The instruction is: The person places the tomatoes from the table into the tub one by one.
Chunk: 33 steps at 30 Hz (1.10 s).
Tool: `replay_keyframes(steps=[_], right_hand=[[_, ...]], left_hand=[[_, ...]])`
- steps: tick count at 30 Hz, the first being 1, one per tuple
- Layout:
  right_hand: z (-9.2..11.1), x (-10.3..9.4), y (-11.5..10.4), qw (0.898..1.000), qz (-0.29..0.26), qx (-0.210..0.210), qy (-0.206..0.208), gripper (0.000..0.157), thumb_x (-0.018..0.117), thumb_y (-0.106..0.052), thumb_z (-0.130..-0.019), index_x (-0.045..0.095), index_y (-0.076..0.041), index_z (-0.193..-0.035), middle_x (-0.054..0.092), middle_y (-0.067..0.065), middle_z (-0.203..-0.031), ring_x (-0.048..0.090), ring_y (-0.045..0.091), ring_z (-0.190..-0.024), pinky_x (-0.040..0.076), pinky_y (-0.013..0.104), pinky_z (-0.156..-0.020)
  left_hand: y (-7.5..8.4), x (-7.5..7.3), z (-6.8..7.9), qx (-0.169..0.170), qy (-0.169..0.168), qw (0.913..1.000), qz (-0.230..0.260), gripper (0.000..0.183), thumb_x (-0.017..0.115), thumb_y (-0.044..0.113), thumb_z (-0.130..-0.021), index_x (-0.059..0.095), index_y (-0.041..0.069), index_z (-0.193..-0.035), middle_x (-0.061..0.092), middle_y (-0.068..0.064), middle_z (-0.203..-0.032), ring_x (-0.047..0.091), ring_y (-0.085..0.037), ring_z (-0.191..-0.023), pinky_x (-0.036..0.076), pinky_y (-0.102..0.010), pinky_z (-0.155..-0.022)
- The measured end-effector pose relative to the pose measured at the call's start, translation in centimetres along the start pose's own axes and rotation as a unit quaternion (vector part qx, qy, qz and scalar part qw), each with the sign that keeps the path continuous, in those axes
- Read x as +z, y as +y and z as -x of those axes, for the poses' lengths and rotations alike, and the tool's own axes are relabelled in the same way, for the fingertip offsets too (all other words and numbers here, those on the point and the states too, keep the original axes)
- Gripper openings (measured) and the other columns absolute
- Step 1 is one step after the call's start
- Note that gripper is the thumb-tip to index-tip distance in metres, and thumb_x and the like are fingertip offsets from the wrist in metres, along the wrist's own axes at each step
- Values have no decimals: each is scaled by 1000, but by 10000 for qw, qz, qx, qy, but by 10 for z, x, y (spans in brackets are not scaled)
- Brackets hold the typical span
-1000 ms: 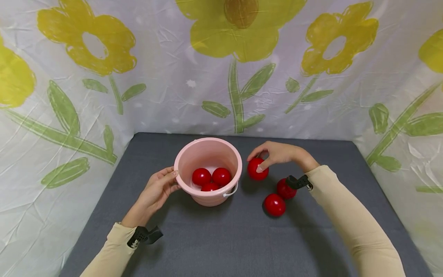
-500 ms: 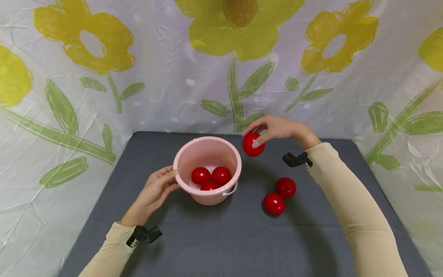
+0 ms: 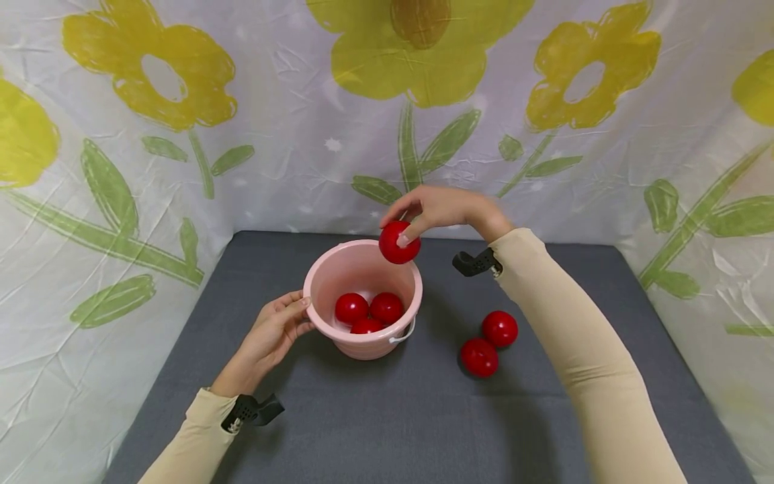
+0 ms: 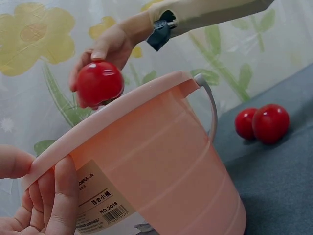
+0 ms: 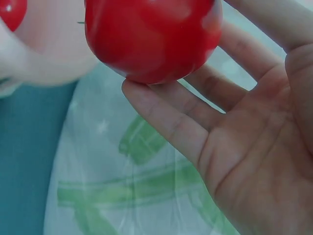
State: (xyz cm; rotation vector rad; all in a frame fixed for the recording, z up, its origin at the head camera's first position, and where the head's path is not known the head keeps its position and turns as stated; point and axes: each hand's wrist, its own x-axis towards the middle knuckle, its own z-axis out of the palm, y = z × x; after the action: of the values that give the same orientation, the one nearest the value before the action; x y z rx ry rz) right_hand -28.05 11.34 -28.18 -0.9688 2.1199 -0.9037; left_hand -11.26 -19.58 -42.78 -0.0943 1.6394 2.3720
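Observation:
A pink bucket (image 3: 363,349) stands on the dark table with three red tomatoes (image 3: 351,308) visible inside. My left hand (image 3: 273,333) pinches its left rim, thumb over the edge and fingers outside, as the left wrist view shows. Above the bucket's far right rim, my right hand (image 3: 440,206) holds another red tomato (image 3: 399,243) between thumb and fingers. Close up in the right wrist view, the fingertips touch the underside of that tomato (image 5: 154,39); part of it is cut off by the frame's top. A bit of green shows at its bottom in the left wrist view.
Two more tomatoes (image 3: 480,357) lie close together on the grey cloth (image 3: 393,423), right of the bucket. A white handle (image 3: 403,334) hangs at the bucket's right side. Behind the table hangs a curtain (image 3: 290,134) with yellow flowers.
My right hand has lifted the tomato off the cloth right of the bucket and carried it up and left over the rim. The left hand and bucket stay put.

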Motion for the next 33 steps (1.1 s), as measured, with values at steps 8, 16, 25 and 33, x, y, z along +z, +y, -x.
replay_keyframes(steps=[8, 16, 25, 33], right_hand=[[-27, 14, -12, 9991, -122, -274, -312, 45, 73, -18, -86, 64, -13, -130, 67, 4, -125, 62, 23, -114, 58, 37, -92], [-51, 29, -14, 9956, -304, -664, -591, 48, 73, -18, -85, 63, -10, -131, 68, 6, -126, 62, 24, -115, 58, 36, -93], [-70, 46, -9, 9933, -219, -836, -765, 48, 74, -16, -85, 63, -8, -131, 67, 8, -129, 63, 21, -115, 57, 33, -95], [-79, 59, -8, 9941, -143, -717, -798, 49, 77, -23, -83, 65, -17, -130, 68, 2, -125, 58, 21, -116, 58, 34, -91]], left_hand=[[-1, 1, 0, -2, 25, 10000, -17, 22, 53, 9, -101, 47, 1, -121, 66, 1, -98, 65, -5, -81, 59, -19, -71], [0, 1, 1, -5, 29, 10000, 31, 24, 53, 9, -101, 47, 1, -123, 66, 1, -99, 65, -6, -82, 59, -19, -72], [0, 0, 1, -61, 38, 10000, -38, 26, 53, 12, -102, 46, 2, -125, 65, 1, -102, 65, -6, -83, 59, -18, -74], [0, 1, 2, -60, 63, 10000, -14, 20, 53, 11, -102, 49, 5, -120, 65, 3, -98, 64, -6, -81, 59, -18, -73]])
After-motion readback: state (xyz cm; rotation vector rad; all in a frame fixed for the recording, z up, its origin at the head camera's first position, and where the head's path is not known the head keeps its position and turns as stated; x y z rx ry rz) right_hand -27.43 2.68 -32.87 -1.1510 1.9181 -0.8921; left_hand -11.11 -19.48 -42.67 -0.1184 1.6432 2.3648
